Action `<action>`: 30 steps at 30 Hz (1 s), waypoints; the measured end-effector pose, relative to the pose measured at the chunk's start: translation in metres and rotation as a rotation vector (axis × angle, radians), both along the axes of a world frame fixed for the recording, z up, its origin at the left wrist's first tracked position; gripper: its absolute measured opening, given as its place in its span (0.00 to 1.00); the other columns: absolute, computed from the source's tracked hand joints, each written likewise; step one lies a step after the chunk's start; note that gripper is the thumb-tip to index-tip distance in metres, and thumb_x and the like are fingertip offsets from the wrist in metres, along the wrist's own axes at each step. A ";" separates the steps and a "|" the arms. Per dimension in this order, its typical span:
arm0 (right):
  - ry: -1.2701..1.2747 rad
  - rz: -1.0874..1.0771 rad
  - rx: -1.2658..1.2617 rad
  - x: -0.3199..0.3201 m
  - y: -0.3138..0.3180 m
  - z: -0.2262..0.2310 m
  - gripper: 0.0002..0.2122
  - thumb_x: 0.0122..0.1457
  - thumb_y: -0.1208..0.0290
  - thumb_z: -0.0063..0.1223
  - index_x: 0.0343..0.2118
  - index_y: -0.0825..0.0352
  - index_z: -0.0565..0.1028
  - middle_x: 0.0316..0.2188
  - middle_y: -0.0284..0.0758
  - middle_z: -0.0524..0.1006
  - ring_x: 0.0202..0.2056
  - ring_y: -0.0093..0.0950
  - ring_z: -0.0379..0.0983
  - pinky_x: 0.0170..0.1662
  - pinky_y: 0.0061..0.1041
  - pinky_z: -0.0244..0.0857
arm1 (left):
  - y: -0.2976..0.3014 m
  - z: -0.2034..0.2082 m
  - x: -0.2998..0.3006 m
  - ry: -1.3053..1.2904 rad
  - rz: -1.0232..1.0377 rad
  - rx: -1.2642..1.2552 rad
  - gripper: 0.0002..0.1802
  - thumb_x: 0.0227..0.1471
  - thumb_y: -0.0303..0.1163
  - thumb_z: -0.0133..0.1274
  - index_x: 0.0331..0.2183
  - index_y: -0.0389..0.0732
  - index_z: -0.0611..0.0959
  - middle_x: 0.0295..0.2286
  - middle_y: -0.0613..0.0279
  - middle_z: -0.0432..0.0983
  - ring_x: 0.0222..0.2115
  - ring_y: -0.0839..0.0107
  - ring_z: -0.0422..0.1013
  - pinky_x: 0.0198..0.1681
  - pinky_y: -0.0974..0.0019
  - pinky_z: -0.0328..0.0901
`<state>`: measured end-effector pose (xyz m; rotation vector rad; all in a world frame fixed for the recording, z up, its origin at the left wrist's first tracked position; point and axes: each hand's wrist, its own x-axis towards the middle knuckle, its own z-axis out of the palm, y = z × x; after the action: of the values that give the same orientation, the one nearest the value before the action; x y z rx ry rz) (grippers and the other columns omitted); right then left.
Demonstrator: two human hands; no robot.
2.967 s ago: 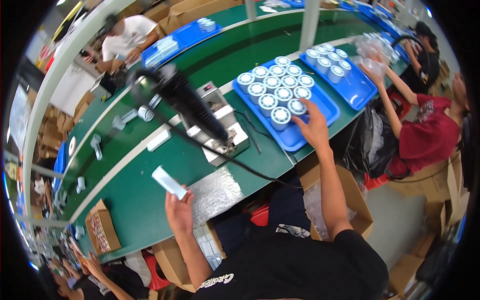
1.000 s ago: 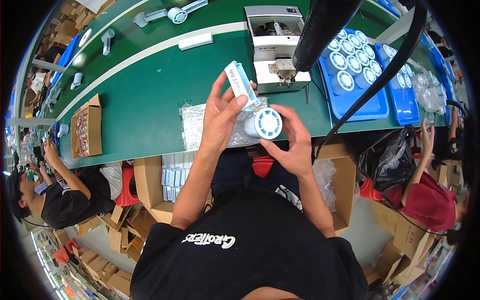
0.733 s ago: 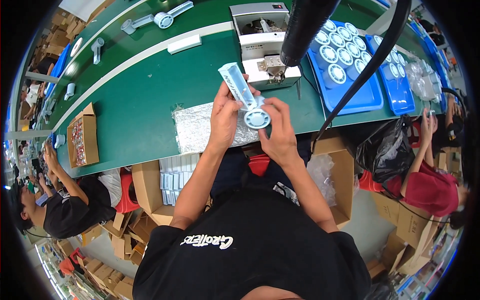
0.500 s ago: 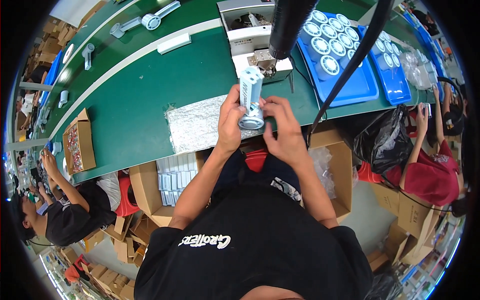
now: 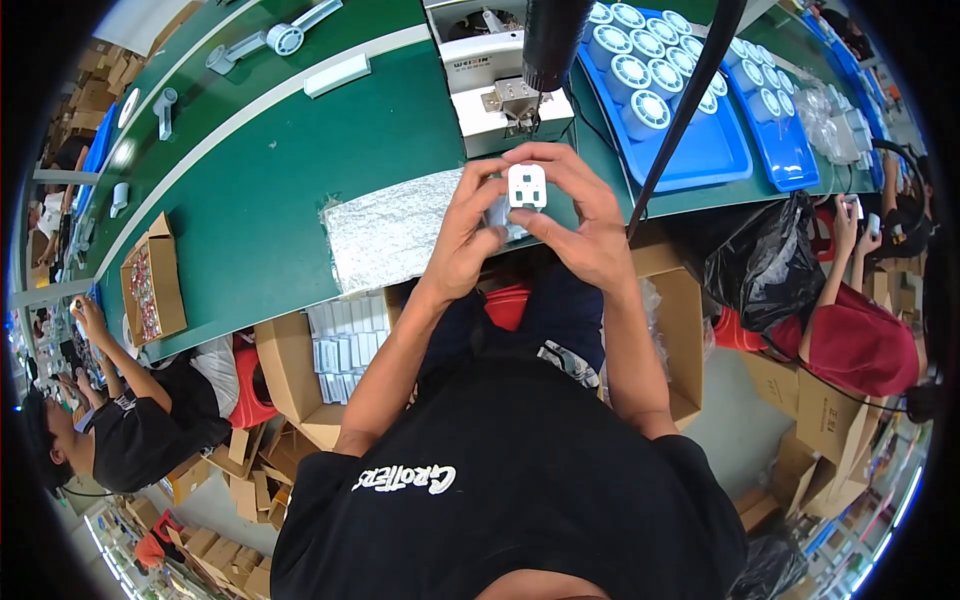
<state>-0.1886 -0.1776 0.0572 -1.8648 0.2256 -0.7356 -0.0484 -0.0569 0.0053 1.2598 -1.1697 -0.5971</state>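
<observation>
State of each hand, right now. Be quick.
Left hand: closed, holding the pale-blue plastic part with a holed, rounded-square white end.
Right hand: closed on the same part, fingers and thumb around its white end.

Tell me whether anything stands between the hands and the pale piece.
Nothing visible does: the left hand and right hand both touch the pale piece directly. The black cylinder hangs beyond them, not between.

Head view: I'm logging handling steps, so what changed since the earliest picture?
The right hand took a round piece from the blue tray and brought it left to the handle. The left hand kept the handle, now end-on between both hands; the round piece is hard to see. The machine and silver sheet stayed put.
</observation>
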 end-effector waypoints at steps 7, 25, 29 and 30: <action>-0.026 -0.118 0.412 -0.003 0.001 -0.009 0.19 0.59 0.83 0.63 0.54 0.74 0.76 0.46 0.37 0.82 0.47 0.23 0.78 0.53 0.24 0.71 | 0.012 0.013 0.014 -0.190 0.041 0.134 0.36 0.42 0.26 0.68 0.56 0.40 0.77 0.49 0.52 0.76 0.53 0.54 0.72 0.59 0.58 0.64; -0.031 0.013 -0.067 0.009 -0.017 -0.011 0.22 0.54 0.84 0.62 0.53 0.67 0.80 0.49 0.40 0.82 0.45 0.31 0.81 0.44 0.27 0.79 | 0.009 0.001 0.026 -0.028 -0.043 0.141 0.37 0.45 0.22 0.67 0.58 0.37 0.75 0.49 0.58 0.73 0.51 0.66 0.70 0.58 0.64 0.62; 0.006 0.021 -0.118 0.008 -0.018 -0.006 0.23 0.50 0.84 0.64 0.52 0.71 0.80 0.49 0.41 0.82 0.49 0.31 0.80 0.51 0.28 0.76 | 0.009 0.003 0.026 -0.050 -0.031 0.138 0.37 0.44 0.23 0.68 0.57 0.37 0.75 0.47 0.58 0.74 0.50 0.67 0.71 0.57 0.64 0.63; 0.012 0.022 -0.098 0.008 -0.018 -0.005 0.22 0.50 0.84 0.64 0.52 0.71 0.80 0.49 0.41 0.82 0.48 0.31 0.81 0.51 0.28 0.76 | 0.009 0.004 0.026 -0.060 -0.024 0.137 0.36 0.44 0.23 0.68 0.57 0.37 0.75 0.47 0.58 0.74 0.49 0.67 0.71 0.57 0.64 0.63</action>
<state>-0.1807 -0.1954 0.0518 -1.9619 0.1795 -0.7323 -0.0223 -0.0476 0.0091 1.3892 -1.2115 -0.6708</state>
